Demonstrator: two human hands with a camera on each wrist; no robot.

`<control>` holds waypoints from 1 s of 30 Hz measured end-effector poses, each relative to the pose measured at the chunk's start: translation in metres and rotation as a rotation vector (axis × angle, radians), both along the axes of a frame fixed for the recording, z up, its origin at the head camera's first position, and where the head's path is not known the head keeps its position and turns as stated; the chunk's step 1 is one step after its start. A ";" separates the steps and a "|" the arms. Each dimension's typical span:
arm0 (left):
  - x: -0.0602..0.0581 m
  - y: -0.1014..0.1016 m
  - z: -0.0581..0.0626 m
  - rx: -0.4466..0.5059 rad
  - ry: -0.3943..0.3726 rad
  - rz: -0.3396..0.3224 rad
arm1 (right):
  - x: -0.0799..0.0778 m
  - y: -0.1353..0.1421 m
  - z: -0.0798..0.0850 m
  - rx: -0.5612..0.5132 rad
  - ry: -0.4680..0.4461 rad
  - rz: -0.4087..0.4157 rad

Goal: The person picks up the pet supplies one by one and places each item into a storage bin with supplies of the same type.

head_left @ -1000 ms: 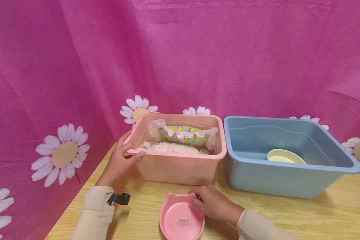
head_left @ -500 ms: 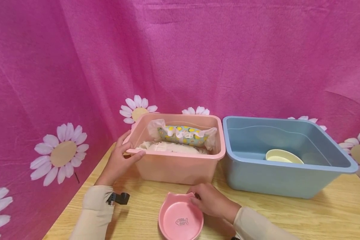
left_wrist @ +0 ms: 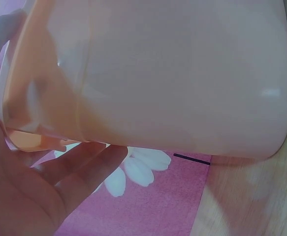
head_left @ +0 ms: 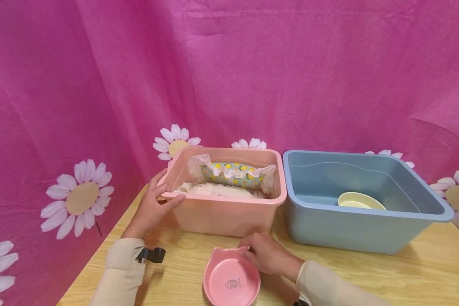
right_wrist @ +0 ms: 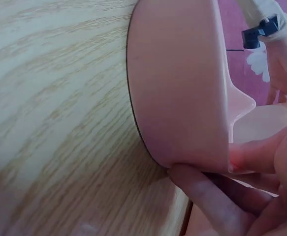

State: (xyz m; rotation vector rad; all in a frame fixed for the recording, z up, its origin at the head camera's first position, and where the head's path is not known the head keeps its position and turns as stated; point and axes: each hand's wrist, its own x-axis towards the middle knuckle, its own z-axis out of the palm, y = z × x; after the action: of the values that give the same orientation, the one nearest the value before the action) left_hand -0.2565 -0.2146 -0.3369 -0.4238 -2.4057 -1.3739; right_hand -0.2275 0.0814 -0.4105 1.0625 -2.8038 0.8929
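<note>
At the front of the table lies a pink cat-eared pet bowl [head_left: 232, 272] with a fishbone drawing inside. My right hand [head_left: 269, 256] pinches its rim by the right ear, thumb inside and fingers against the outer wall. In the right wrist view the bowl's wall [right_wrist: 180, 83] stands close by, its base at the wood. My left hand [head_left: 149, 208] grips the near left corner of a pink plastic bin [head_left: 225, 216]. Its thumb lies over the front rim while the fingers reach along the left side. Inside that bin sit a lemon-print frilled bundle [head_left: 233, 174] and a cream cloth bundle [head_left: 222, 190].
Right beside the pink bin stands a wider blue bin [head_left: 352, 229] holding a pale yellow dish [head_left: 361, 200]. Both bins rest toward the back of the wooden table [head_left: 176, 272]. A magenta curtain [head_left: 290, 72] with daisies hangs behind and to the left.
</note>
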 end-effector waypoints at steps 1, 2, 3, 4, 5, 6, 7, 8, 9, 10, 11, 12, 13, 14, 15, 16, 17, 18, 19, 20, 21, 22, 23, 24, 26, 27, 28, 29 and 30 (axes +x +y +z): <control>0.000 0.000 0.000 0.000 -0.001 0.001 | 0.000 0.002 0.000 -0.003 -0.008 0.004; 0.000 0.001 0.000 0.001 -0.001 0.000 | -0.001 0.003 0.001 -0.010 -0.015 0.013; 0.000 0.001 0.000 0.000 0.002 0.001 | -0.001 0.004 0.002 -0.024 -0.025 0.024; 0.000 0.001 0.000 -0.001 0.007 0.002 | -0.002 0.006 0.003 -0.038 -0.033 0.033; 0.000 0.001 0.000 0.001 0.011 0.002 | -0.002 0.007 0.004 -0.050 -0.035 0.040; 0.000 0.001 0.000 -0.002 0.014 0.004 | -0.003 0.009 0.004 -0.065 -0.043 0.048; 0.000 0.001 0.001 -0.003 0.017 0.005 | -0.003 0.010 0.005 -0.079 -0.055 0.054; 0.000 0.002 0.001 -0.005 0.019 0.007 | -0.003 0.011 0.006 -0.093 -0.071 0.056; 0.000 0.002 0.001 -0.008 0.021 0.008 | -0.003 0.013 0.007 -0.105 -0.092 0.053; -0.001 0.002 0.001 -0.009 0.022 0.009 | -0.003 0.015 0.007 -0.109 -0.111 0.045; -0.001 0.002 0.002 -0.011 0.020 0.011 | -0.003 0.016 0.008 -0.115 -0.132 0.035; -0.001 0.002 0.002 -0.009 0.017 0.009 | -0.002 0.018 0.009 -0.123 -0.158 0.026; -0.001 0.002 0.002 -0.009 0.014 0.008 | -0.002 0.019 0.010 -0.129 -0.185 0.014; -0.001 0.002 0.002 -0.009 0.011 0.007 | -0.001 0.021 0.011 -0.133 -0.209 0.003; 0.000 0.002 0.002 -0.008 0.009 0.008 | -0.001 0.022 0.012 -0.135 -0.227 -0.007; 0.000 0.002 0.001 -0.006 0.008 0.008 | 0.000 0.023 0.013 -0.139 -0.240 -0.011; -0.001 0.002 0.001 -0.006 0.010 0.007 | 0.000 0.025 0.014 -0.144 -0.253 -0.016; -0.002 0.002 0.000 -0.002 0.014 0.002 | 0.000 0.026 0.015 -0.148 -0.256 -0.013; -0.003 0.001 -0.001 0.000 0.015 0.001 | 0.000 0.028 0.017 -0.155 -0.258 -0.012; -0.005 0.000 -0.003 0.000 0.016 -0.001 | 0.000 0.029 0.019 -0.157 -0.258 -0.013; -0.007 -0.001 -0.006 0.000 0.014 0.001 | 0.000 0.030 0.020 -0.162 -0.257 -0.012; -0.010 -0.003 -0.009 -0.004 0.012 0.005 | 0.000 0.032 0.022 -0.170 -0.262 -0.010; -0.013 -0.004 -0.012 -0.008 0.009 0.010 | 0.001 0.033 0.024 -0.172 -0.266 -0.010; -0.015 -0.006 -0.015 -0.010 0.004 0.016 | 0.002 0.034 0.026 -0.173 -0.263 -0.011; -0.019 -0.009 -0.021 -0.018 0.001 0.023 | 0.003 0.036 0.031 -0.166 -0.262 -0.014; -0.021 -0.010 -0.023 -0.018 0.004 0.028 | 0.004 0.037 0.033 -0.159 -0.248 -0.010; -0.022 -0.011 -0.025 -0.020 0.008 0.031 | 0.006 0.038 0.035 -0.154 -0.237 -0.008; -0.023 -0.012 -0.026 -0.021 0.014 0.030 | 0.007 0.039 0.037 -0.147 -0.219 -0.006; -0.024 -0.012 -0.027 -0.020 0.018 0.027 | 0.008 0.041 0.039 -0.143 -0.200 -0.003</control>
State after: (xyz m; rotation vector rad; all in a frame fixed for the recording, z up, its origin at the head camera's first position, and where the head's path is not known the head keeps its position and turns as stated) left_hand -0.2802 -0.2267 -0.3636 -0.4061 -2.4045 -1.3300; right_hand -0.2196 0.1219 -0.3714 1.0010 -2.8406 1.2439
